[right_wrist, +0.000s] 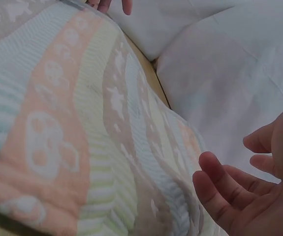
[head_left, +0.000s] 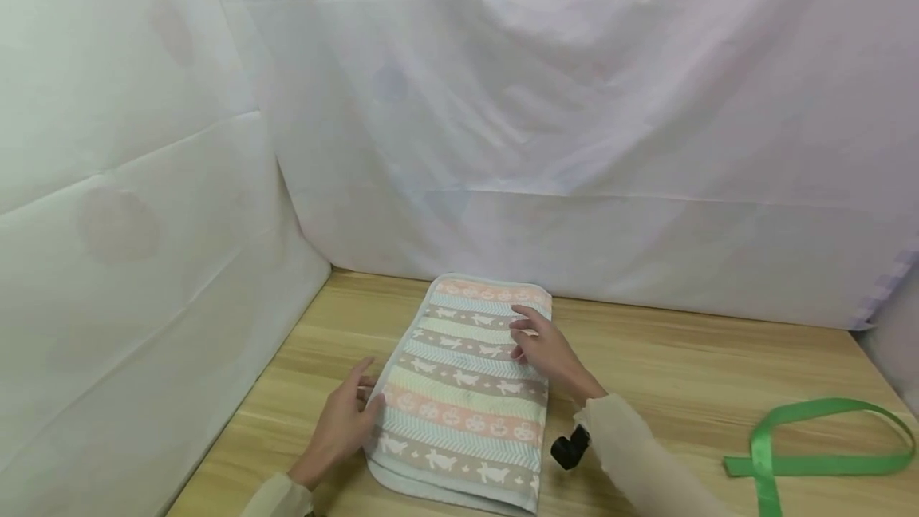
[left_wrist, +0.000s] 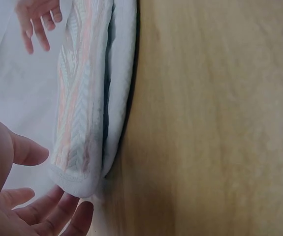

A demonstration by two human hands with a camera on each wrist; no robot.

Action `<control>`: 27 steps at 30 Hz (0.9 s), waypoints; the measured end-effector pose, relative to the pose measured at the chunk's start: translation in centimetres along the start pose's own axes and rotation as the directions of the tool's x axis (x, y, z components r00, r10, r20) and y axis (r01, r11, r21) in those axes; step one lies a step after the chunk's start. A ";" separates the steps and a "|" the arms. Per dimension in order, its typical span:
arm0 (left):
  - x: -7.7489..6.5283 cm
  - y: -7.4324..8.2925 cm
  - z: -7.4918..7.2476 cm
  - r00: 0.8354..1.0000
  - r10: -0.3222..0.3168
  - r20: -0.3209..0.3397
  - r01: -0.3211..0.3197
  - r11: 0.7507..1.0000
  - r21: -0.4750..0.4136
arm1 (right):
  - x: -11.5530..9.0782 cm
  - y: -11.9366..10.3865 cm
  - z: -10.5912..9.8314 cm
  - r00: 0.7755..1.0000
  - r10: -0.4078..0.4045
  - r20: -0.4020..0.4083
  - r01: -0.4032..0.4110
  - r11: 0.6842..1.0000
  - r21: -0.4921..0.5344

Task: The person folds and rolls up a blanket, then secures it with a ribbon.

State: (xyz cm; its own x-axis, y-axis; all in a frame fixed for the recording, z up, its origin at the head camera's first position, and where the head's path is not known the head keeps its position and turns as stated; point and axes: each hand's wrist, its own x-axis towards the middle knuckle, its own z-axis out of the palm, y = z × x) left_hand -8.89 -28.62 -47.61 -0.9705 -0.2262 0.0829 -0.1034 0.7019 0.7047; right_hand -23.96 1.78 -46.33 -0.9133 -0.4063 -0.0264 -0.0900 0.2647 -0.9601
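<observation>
A folded cloth (head_left: 467, 389), striped in pastel bands with white animal figures and edged in pale blue, lies on the wooden table. At its left edge is my left hand (head_left: 345, 417), thumb spread from the fingers. In the left wrist view, the fingertips (left_wrist: 70, 196) meet the cloth's rounded corner, and the thumb stays off it. Over the upper right part of the cloth hovers my right hand (head_left: 542, 348), its fingers loosely bent with nothing between them. The right wrist view shows those fingers (right_wrist: 225, 189) close to the cloth; contact is hard to tell.
A green ribbon (head_left: 826, 465) lies looped on the table (head_left: 660, 365) at the right. White cloth walls (head_left: 574, 142) rise behind and at the left of the table. A small black device (head_left: 570, 447) sits at my right wrist.
</observation>
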 end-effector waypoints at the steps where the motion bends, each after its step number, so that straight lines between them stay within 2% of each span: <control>1: 0.2 0.0 0.0 1.000 -0.007 0.004 0.007 1.000 0.001 | -0.2 0.2 -0.3 1.000 0.007 -0.006 -0.007 1.000 -0.008; 6: 1.0 -0.3 0.2 0.999 -0.027 0.026 0.027 1.000 0.007 | -1.1 1.3 -1.6 0.999 0.020 -0.038 -0.022 0.999 -0.037; 8: 1.3 -0.3 0.2 1.000 -0.016 0.024 0.016 1.000 0.012 | -1.5 1.7 -1.8 0.998 -0.002 -0.059 -0.003 0.997 -0.075; 10: 1.6 -0.2 0.3 1.000 0.019 0.019 -0.019 0.999 0.027 | -2.0 2.0 -1.8 0.996 -0.053 -0.066 0.044 0.990 -0.135; 13: 1.8 0.1 0.6 0.991 0.132 0.014 -0.133 0.988 0.080 | -2.8 2.2 -1.4 0.990 -0.130 -0.047 0.117 0.970 -0.214; 16: 2.0 0.7 1.2 0.963 0.269 0.030 -0.271 0.950 0.155 | -3.5 2.2 -0.7 0.984 -0.180 -0.005 0.172 0.951 -0.255; 19: 2.2 1.2 1.8 0.927 0.369 0.076 -0.376 0.897 0.233 | -4.2 2.3 0.0 0.978 -0.205 0.045 0.209 0.929 -0.305; 23: 2.4 1.4 2.3 0.879 0.440 0.182 -0.476 0.836 0.273 | -5.1 2.5 0.8 0.953 -0.242 0.183 0.296 0.874 -0.385; 27: 2.3 1.3 2.3 0.842 0.433 0.323 -0.522 0.806 0.279 | -5.9 2.4 1.2 0.913 -0.199 0.356 0.360 0.805 -0.472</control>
State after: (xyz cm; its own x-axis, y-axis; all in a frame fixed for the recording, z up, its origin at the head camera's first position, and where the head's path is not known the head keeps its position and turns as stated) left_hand -11.76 -26.63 -48.15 -0.9319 0.3316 0.1471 0.3622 0.8725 0.3280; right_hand -18.28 3.80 -48.84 -0.6743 -0.7353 0.0681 -0.5888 0.4797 -0.6506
